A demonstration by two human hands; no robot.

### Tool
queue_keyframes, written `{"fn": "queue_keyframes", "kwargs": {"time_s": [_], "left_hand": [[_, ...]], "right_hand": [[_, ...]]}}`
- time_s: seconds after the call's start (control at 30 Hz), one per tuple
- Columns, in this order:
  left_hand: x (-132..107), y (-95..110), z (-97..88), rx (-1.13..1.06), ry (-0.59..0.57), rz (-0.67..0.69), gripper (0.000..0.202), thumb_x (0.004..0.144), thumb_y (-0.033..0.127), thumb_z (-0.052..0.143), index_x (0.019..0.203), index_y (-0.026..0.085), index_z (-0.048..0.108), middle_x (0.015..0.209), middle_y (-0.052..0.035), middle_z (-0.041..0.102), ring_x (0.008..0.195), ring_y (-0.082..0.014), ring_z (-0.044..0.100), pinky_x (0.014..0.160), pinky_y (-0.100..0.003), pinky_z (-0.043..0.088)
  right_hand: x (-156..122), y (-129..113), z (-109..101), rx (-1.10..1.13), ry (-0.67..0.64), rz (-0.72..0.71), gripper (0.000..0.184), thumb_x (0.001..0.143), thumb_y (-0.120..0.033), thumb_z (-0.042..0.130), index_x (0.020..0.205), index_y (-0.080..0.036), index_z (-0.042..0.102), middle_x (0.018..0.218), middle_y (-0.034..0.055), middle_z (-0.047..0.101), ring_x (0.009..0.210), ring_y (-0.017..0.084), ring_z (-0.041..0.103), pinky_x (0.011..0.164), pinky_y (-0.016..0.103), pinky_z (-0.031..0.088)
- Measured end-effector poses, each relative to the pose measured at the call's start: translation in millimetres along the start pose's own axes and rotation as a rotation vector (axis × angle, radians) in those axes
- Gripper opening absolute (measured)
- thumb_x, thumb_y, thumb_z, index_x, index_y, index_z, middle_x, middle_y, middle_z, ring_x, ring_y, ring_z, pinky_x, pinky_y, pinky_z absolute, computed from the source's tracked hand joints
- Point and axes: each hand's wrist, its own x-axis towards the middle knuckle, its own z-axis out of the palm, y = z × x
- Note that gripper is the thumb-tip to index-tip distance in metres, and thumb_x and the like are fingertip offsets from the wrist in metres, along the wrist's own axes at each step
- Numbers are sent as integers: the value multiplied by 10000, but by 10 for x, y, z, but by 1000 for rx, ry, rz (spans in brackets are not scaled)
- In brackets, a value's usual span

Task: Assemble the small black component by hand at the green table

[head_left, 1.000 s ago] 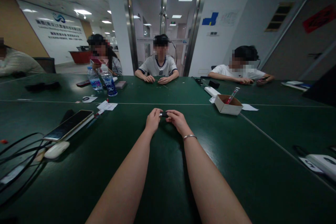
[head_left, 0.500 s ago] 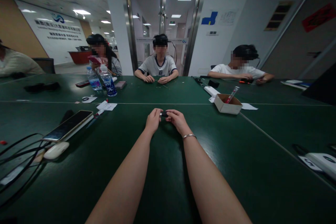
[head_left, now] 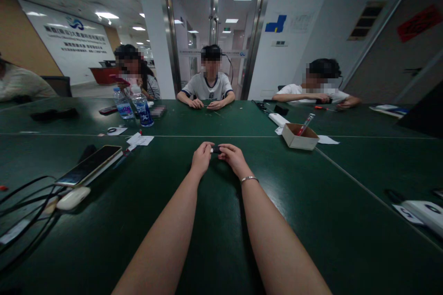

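Out over the green table, my left hand and my right hand face each other around a small dark object with a silvery end. My left fingers pinch the silvery end, and the fingers of my right hand close on the black end. It is too small, and too much covered by fingers, to tell its kind. A metal bracelet circles my right wrist.
To the right stands a small open box with a tube in it. On the left lie a phone, dark cables and a white rounded device. Two bottles stand farther back. Several people sit around the table.
My hands keep their place and their hold on the small dark object. Across the table, the person at the right has shifted a hand, and the phone held at the left has tilted.
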Motion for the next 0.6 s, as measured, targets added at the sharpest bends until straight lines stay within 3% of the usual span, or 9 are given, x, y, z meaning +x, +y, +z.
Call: {"fn": "queue_keyframes", "kwargs": {"time_s": [0.6], "left_hand": [[30,-62,-1,-30,-27,-4,294,868,352,425,1033,196,612,629,16,521,583,-134,495,581,-238,380]], "right_hand": [[-3,-9,6,-8,6,11,240,630,-220,795,830,-139,690,632,18,666,543,112,620,588,220,534]]}}
